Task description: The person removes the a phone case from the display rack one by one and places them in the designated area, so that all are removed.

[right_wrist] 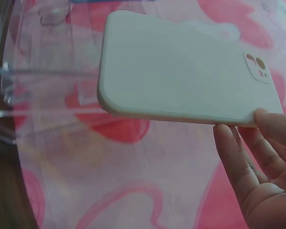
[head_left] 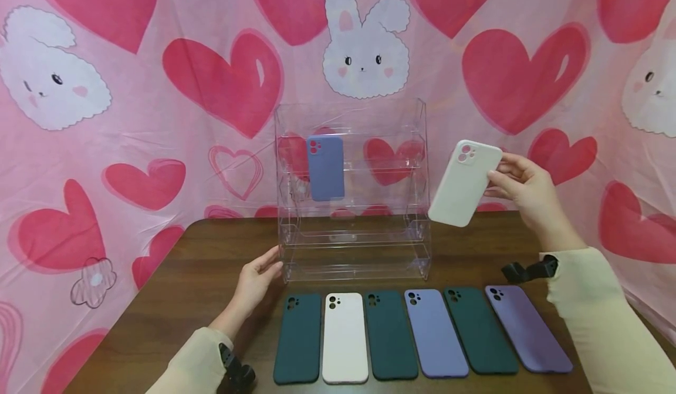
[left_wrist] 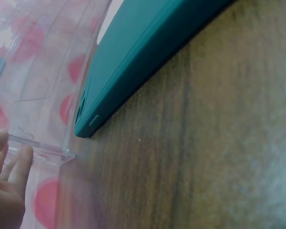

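My right hand [head_left: 530, 191] pinches a white phone case [head_left: 466, 184] by its side edge, thumb in front and fingers behind. Held up and tilted, the case is to the right of a clear tiered display rack [head_left: 354, 273]; its camera cutouts [right_wrist: 256, 67] face out near the thumb. My left hand [head_left: 256, 279] grips the rack's lower left side, with fingertips [left_wrist: 23, 160] at the edge of the transparent panel in the left wrist view. A blue phone case [head_left: 326, 168] stands upright on an upper tier of the rack, toward its left.
Before the rack, a row of phone cases lies on the brown wooden table [head_left: 211, 265]: dark green [head_left: 297, 338], white [head_left: 345, 338], more green, lavender [head_left: 437, 335] and, at the right end, purple [head_left: 528, 329]. A pink cloth with hearts and rabbits [head_left: 365, 59] hangs behind.
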